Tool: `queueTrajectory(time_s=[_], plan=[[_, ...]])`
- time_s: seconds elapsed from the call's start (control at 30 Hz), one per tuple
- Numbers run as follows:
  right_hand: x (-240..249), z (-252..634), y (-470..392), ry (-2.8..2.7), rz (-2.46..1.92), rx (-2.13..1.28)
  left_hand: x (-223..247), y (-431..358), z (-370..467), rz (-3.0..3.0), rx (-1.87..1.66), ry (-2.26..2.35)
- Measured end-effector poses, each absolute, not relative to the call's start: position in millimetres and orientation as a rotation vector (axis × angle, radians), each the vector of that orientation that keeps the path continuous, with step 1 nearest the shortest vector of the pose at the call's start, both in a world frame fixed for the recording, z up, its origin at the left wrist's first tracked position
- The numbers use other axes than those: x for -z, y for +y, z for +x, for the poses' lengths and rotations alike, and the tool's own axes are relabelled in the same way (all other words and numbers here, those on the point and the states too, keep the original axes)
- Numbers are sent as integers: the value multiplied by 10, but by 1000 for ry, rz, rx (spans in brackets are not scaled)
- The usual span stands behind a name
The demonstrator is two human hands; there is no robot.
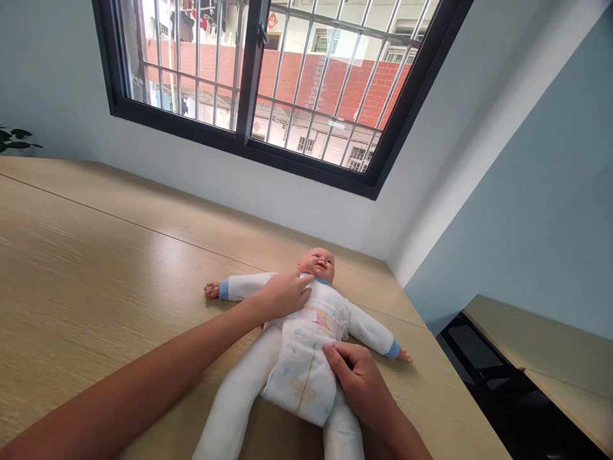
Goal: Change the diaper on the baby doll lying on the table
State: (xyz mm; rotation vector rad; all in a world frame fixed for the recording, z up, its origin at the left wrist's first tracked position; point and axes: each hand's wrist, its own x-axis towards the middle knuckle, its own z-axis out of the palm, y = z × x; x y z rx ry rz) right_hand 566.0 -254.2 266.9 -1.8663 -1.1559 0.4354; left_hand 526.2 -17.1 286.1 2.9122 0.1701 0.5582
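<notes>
A baby doll (323, 260) lies on its back, head toward the window, arms spread and legs toward me. It wears a white long-sleeved shirt (371, 328) with blue cuffs and collar. Around its hips is a white printed diaper (301, 374), whose front panel hangs down over the upper legs. My left hand (285, 295) rests on the chest just below the collar, fingers curled in on the shirt; their tips are partly hidden. With thumb and forefinger, my right hand (357, 377) pinches the right edge of the diaper.
The doll lies on a light wooden table (86, 268) with a seam across it. Behind stands a wall with a dark-framed barred window (246, 83). At right, lower down, is another wooden surface (536, 338) with dark glossy panels. Plant leaves (16, 137) show at far left.
</notes>
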Motion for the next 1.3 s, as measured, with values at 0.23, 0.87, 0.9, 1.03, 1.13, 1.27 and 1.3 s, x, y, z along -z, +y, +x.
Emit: queueTrajectory(time_s=[0.23, 0.87, 0.9, 1.03, 1.13, 1.27, 1.3], plan=[[-2878, 5835, -2752, -1191, -1960, -616, -3174, -267, 4887, 2660, -492, 121], [-3073, 5657, -2857, -1334, -2155, -747, -3096, -478, 4063, 2407, -156, -7], [-3059, 5647, -2850, -1318, -2161, -713, -3080, -472, 4047, 2412, -131, 7], [-2999, 5703, -2847, -1312, -2084, -583, -3013, -456, 4002, 2429, -122, 50], [-3001, 5818, -2888, -1281, -1999, -634, -2987, -418, 4030, 2397, -196, 29], [-2944, 5944, -2836, -1133, -1926, -454, -2959, -349, 4211, 2257, -401, 77], [-2906, 5953, -2782, -1072, -1909, -354, -2947, -349, 4279, 2264, -443, 109]])
